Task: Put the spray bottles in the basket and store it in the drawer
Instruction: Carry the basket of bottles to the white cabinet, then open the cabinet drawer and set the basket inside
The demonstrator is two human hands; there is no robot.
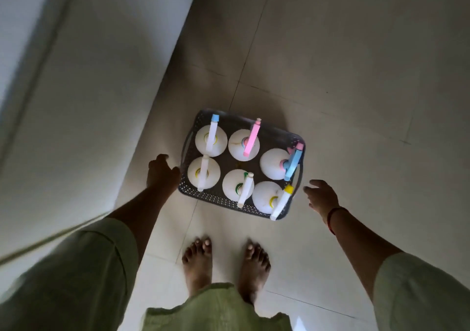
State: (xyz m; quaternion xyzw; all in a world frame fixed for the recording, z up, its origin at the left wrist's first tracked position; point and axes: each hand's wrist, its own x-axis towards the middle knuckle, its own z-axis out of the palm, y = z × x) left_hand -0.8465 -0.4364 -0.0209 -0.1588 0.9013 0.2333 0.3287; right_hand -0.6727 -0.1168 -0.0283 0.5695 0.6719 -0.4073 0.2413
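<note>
A dark grey perforated basket (211, 199) stands on the tiled floor in front of my bare feet. Several white spray bottles stand upright inside it, among them one with a pink trigger head (251, 141) and one with a blue head (292, 164). My left hand (161, 171) hovers at the basket's left side, fingers apart, close to its handle. My right hand (321, 198) is just right of the basket, fingers spread, a small gap from its rim. Neither hand holds anything.
A large white furniture front (89, 88) runs along the left, its edge slanting down toward the basket. Pale floor tiles (356, 88) stretch to the right and beyond the basket. My feet (223, 262) stand just behind it. No drawer is visibly open.
</note>
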